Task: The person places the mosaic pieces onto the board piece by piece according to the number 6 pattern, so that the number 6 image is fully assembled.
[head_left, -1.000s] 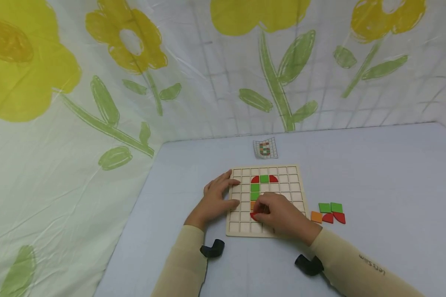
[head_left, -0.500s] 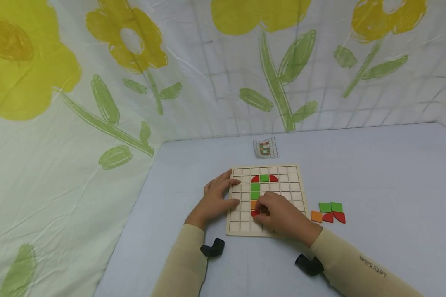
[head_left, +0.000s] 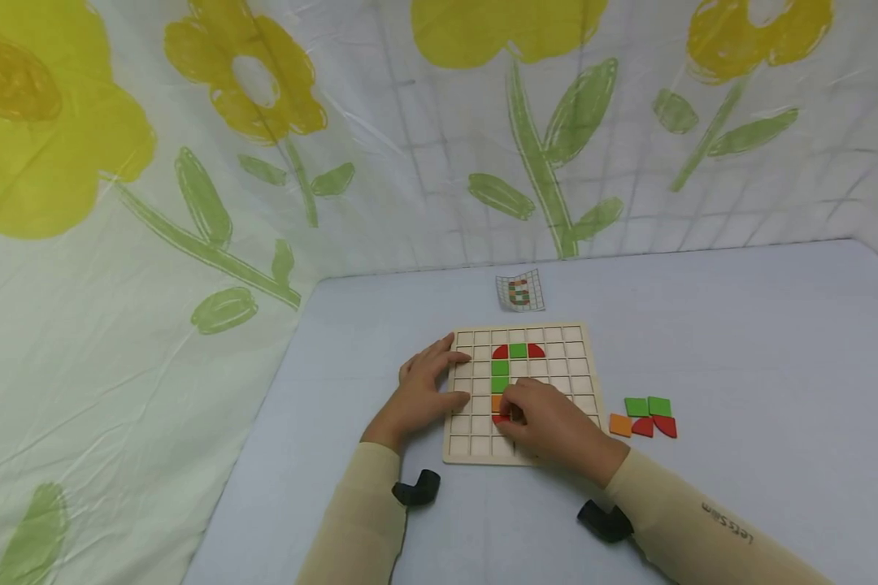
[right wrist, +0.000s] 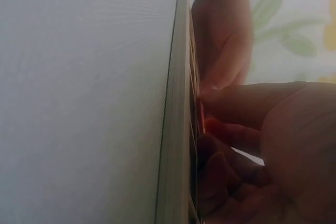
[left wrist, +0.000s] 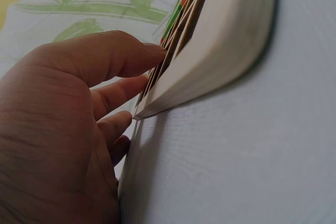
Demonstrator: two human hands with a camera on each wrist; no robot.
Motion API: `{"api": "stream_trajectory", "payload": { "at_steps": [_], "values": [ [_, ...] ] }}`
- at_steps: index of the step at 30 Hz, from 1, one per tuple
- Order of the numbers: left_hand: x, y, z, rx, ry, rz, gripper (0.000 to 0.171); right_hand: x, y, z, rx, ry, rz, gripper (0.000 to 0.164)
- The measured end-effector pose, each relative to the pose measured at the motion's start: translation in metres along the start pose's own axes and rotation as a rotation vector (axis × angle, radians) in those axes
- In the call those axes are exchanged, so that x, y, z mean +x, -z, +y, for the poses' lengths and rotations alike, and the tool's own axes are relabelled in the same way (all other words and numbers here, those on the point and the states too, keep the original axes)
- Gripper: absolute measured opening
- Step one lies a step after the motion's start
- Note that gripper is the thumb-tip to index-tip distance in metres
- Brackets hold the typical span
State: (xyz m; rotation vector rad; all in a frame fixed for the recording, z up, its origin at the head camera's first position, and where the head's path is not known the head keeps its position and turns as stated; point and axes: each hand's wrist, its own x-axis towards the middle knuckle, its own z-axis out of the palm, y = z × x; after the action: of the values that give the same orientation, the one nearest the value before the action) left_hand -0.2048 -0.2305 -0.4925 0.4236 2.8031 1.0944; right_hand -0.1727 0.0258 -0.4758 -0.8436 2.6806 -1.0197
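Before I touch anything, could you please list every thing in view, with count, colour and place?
Tabletop: 1, whitish, lower view
Wooden grid board: 1, pale, on tabletop
Green squares: 3 visible, green, on board
Red quarter-circles: 2, red, flanking top green square
Orange square: 1, orange, on board, partly hidden
Red piece: 1, red, beside it, partly hidden
Loose green squares: 2, green, right of board
Loose orange square: 1, orange, right of board
Loose red quarter-circles: 2, red, right of board
Pattern paper: 1, white with coloured blocks, beyond board
Flowered sheet: 1, white, yellow and green, behind tabletop
Wrist devices: 2, black, at wrists
Sleeves: 2, beige, on both arms
Left grip: 1, bare, at board's left edge
Right grip: 1, bare, pinching red piece
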Motion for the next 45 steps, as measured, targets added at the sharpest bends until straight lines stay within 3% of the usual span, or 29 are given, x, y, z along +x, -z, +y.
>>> {"api": "stream_trajectory", "payload": {
  "at_steps": [8, 12, 22, 27, 36, 45],
  "values": [
    [0.0, 0.0, -0.001, -0.011, -0.011, 0.008, 0.058, 0.0, 0.002, 0.004, 0.08, -0.018, 0.006, 0.013],
    [0.0, 0.0, 0.0, -0.007, -0.003, 0.004, 0.059, -0.002, 0.008, 0.007, 0.24, -0.037, -0.01, 0.015],
    [-0.001, 0.0, 0.002, -0.019, 0.006, 0.003, 0.058, -0.001, 0.022, 0.015, 0.677, -0.057, -0.025, 0.047],
    [-0.001, 0.001, 0.003, -0.024, 0.015, -0.004, 0.059, -0.002, 0.031, 0.015, 0.807, -0.041, -0.038, 0.059],
    [-0.001, 0.0, 0.002, -0.03, 0.009, 0.003, 0.059, -0.007, 0.049, 0.019, 0.893, 0.055, -0.025, 0.078],
    [-0.001, -0.001, 0.001, -0.023, 0.018, 0.007, 0.059, -0.012, 0.065, 0.029, 0.844, 0.085, 0.018, 0.07]
  ]
}}
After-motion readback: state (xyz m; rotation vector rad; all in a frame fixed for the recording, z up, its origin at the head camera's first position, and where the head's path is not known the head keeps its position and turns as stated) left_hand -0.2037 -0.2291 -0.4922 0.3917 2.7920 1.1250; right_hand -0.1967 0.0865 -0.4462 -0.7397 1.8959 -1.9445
